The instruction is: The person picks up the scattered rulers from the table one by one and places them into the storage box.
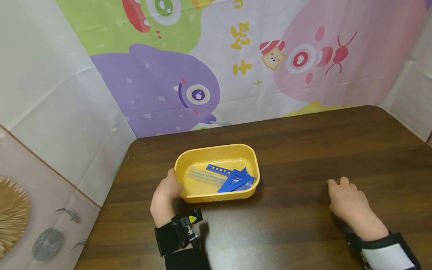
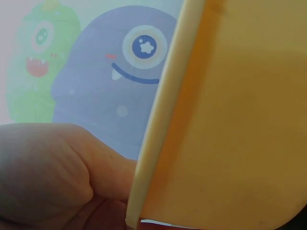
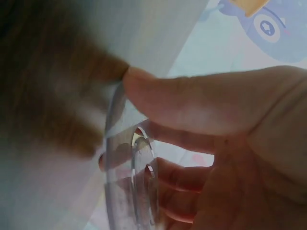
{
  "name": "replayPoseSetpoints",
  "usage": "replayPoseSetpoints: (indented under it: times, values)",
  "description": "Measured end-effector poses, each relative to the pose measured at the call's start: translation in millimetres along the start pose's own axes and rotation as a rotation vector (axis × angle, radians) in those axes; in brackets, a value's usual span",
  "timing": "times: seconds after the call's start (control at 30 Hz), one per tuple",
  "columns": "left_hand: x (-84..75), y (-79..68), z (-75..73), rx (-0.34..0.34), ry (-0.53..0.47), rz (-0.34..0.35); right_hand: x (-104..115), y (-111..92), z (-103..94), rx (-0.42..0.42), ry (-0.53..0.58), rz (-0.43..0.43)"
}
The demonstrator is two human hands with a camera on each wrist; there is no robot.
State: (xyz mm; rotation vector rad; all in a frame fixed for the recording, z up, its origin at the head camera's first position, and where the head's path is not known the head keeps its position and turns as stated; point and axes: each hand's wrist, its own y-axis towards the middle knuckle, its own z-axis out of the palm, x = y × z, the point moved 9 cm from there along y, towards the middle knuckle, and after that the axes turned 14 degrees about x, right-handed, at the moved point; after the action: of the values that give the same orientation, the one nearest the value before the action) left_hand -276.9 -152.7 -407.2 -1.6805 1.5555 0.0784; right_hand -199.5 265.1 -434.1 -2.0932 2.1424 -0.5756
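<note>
My left hand [image 1: 166,192] grips the left end of a yellow plastic bin [image 1: 189,157] on the brown table, thumb over the rim. The left wrist view is largely filled by the yellow bin [image 2: 240,110]. Inside it lie a blue ruler [image 1: 216,169], a clear ruler [image 1: 202,177] and a blue set square [image 1: 235,180], overlapping at the right end with another blue piece. Well to the right, my right hand [image 1: 349,200] is low over the table. In the right wrist view its thumb and fingers pinch a clear curved plastic piece with cutouts, apparently a protractor [image 3: 120,163].
A cloth printed with cartoon monsters [image 1: 175,86] hangs behind the table's far edge. White sheeting [image 1: 60,86] stands at the left side. Dark wooden tabletop [image 1: 290,168] lies between the bin and my right hand.
</note>
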Motion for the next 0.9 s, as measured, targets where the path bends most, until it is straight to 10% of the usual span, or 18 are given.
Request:
replayPoseSetpoints:
  times: [0.9]
  values:
    - [-0.4, -1.5, -0.2, 0.008, -0.015, -0.019, 23, -8, -25.0, -0.207, -0.007, -0.077]
